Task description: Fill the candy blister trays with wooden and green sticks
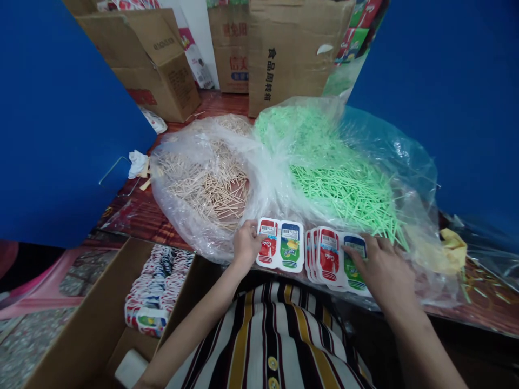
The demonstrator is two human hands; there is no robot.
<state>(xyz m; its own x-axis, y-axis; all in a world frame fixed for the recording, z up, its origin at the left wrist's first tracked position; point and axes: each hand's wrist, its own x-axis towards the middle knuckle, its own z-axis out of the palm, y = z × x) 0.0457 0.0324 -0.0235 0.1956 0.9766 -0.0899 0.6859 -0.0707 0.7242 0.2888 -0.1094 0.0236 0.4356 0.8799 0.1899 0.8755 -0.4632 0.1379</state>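
Note:
Pinched at its left edge, a two-part Cola and Sprite packet (290, 246) is in my left hand (246, 244). The packet has a red half and a green-blue half on a white border. Just right of it, a fanned stack of the same packets (328, 256) lies at the table's front edge. My right hand (383, 270) is closed on the right side of that stack, thumb on top, with its other fingers partly hidden. Behind my hands sit a pile of beige sticks (219, 183) and a pile of green sticks (348, 197), both in clear plastic bags.
An open carton (109, 302) at the lower left holds rows of packed packets (156, 289). Cardboard boxes (298, 48) line the back of the table (162, 216). Blue panels (446, 81) stand on both sides. A yellowish scrap (452, 251) lies at the right.

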